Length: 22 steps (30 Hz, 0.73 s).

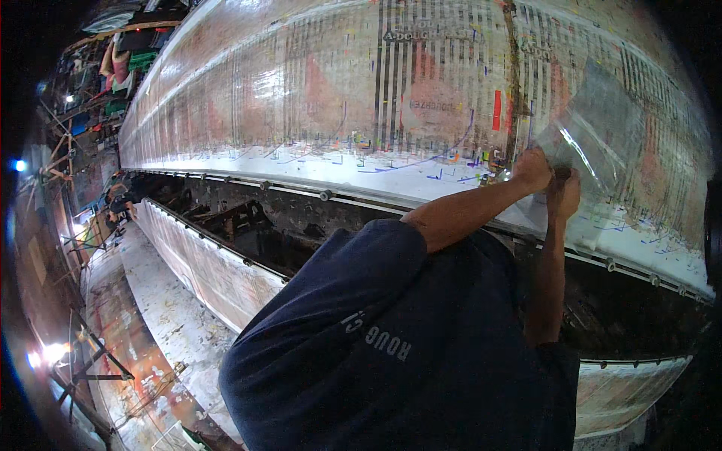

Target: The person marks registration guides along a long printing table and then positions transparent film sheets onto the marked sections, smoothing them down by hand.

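Note:
A sheet of clear, glossy plastic film (594, 128) hangs over the right part of the long table, its lower edge gathered at my hands. My left hand (532, 170) is closed on the sheet's near left corner. Close beside it, my right hand (563, 194) is closed too, pinching the film's lower edge; its fingertips are partly hidden. Beneath both hands lies the long table (301, 159), with a white border covered in small coloured marks. A red strip (497, 110) lies on the tabletop left of the sheet.
A metal rail (325, 195) with bolts runs along the table's near edge. Past a dark gap (248, 218), a second long table (210, 263) runs parallel. Another person (120, 203) is at the far left. Lamps (56, 353) and wooden frames stand along the left aisle.

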{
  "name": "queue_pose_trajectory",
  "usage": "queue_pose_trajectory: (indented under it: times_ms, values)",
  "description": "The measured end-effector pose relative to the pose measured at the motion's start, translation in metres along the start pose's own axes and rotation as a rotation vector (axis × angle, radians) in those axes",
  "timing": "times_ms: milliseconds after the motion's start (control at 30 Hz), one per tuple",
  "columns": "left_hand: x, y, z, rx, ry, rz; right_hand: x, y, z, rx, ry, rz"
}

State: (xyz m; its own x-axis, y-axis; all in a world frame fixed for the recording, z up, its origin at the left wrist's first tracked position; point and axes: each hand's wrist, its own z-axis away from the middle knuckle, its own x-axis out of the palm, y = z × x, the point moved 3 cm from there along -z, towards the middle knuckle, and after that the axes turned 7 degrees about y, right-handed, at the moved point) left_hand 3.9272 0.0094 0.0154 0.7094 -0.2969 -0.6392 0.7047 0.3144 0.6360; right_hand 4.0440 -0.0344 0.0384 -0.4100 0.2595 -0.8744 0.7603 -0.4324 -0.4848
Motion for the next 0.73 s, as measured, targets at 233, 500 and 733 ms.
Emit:
queue_pose_trajectory:
  times_ms: [233,500,733]
  values:
    - [0.004,-0.007,-0.011,-0.078,-0.120,0.038,0.006,0.002,-0.020,0.023,-0.183,0.018]
    - [-0.002,0.013,-0.002,0.074,-0.253,0.013,0.023,0.038,-0.027,-0.130,-0.071,0.069]
    - [0.005,0.001,-0.011,0.006,-0.203,0.026,0.024,0.026,-0.037,-0.004,-0.306,0.190]
